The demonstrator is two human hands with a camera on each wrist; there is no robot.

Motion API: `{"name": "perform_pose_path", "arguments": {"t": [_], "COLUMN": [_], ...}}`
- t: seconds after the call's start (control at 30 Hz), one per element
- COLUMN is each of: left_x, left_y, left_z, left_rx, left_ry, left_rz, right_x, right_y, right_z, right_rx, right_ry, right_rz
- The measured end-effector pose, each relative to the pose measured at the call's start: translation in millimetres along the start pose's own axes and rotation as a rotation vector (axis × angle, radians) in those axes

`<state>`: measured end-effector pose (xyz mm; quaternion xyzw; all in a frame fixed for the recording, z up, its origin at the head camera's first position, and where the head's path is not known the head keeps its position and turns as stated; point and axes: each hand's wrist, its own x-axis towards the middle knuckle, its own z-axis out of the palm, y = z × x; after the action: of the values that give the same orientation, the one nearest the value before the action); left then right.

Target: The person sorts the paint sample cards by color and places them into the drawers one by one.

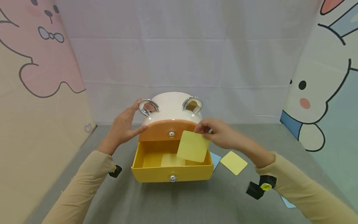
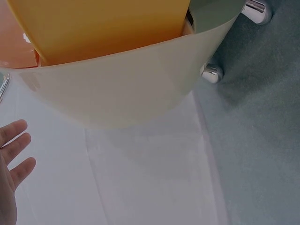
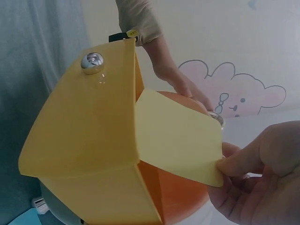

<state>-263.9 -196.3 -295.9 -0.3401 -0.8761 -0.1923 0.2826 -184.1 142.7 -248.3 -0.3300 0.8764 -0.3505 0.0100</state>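
Observation:
A small white drawer box (image 1: 173,105) with silver ring ears stands at the centre. Its orange upper drawer (image 1: 156,131) is closed. The yellow lower drawer (image 1: 193,173) is pulled out, and a pale yellow card (image 1: 168,160) lies inside. My right hand (image 1: 222,133) pinches another yellow card (image 1: 193,146) by its top corner, tilted over the drawer's right side; the right wrist view shows thumb and fingers on that card (image 3: 180,136). At the box's left side is my left hand (image 1: 123,127), fingers extended, thumb by the orange drawer's edge. The left wrist view shows its straight fingers (image 2: 18,147).
Right of the box, a yellow card (image 1: 233,163) lies on the grey tabletop (image 1: 179,205). A blue card (image 1: 215,159) shows partly behind the drawer, and another blue card (image 1: 288,203) lies partly under the right sleeve. A pale curtain (image 1: 181,56) hangs behind.

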Motion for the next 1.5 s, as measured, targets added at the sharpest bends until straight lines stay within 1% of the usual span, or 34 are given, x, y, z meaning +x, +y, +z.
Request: {"name": "perform_pose_path", "arguments": {"t": [0.37,0.47,0.6,0.7,0.9,1.23,1.37,1.5], "left_x": [0.7,0.6,-0.2,-0.8,-1.6,-0.8,-0.2,0.1], "left_y": [0.7,0.6,0.1,-0.2,0.0,-0.2,-0.3,-0.3], "left_z": [0.0,-0.3,-0.7,-0.8,-1.1,0.5,0.6,0.8], "left_rx": [0.002,0.003,0.000,-0.001,-0.008,-0.010,-0.009,-0.007], "left_ry": [-0.001,0.001,0.001,0.000,0.000,0.007,0.009,0.008], "left_rz": [-0.001,-0.001,-0.007,-0.010,-0.007,0.004,0.004,0.008], "right_x": [-0.6,-1.2,-0.5,1.1,3.8,4.7,5.0,3.1], "right_y": [13.5,15.8,17.4,16.7,15.3,16.8,15.4,13.6], "right_z": [22.2,26.4,32.4,36.7,43.5,48.2,44.7,36.7], "right_rx": [0.014,0.009,-0.002,0.001,-0.007,-0.047,-0.052,-0.042], "right_ry": [-0.072,-0.081,-0.107,-0.132,-0.169,-0.149,-0.130,-0.096], "right_rz": [0.009,-0.017,-0.029,-0.022,-0.054,-0.096,-0.091,-0.080]}}
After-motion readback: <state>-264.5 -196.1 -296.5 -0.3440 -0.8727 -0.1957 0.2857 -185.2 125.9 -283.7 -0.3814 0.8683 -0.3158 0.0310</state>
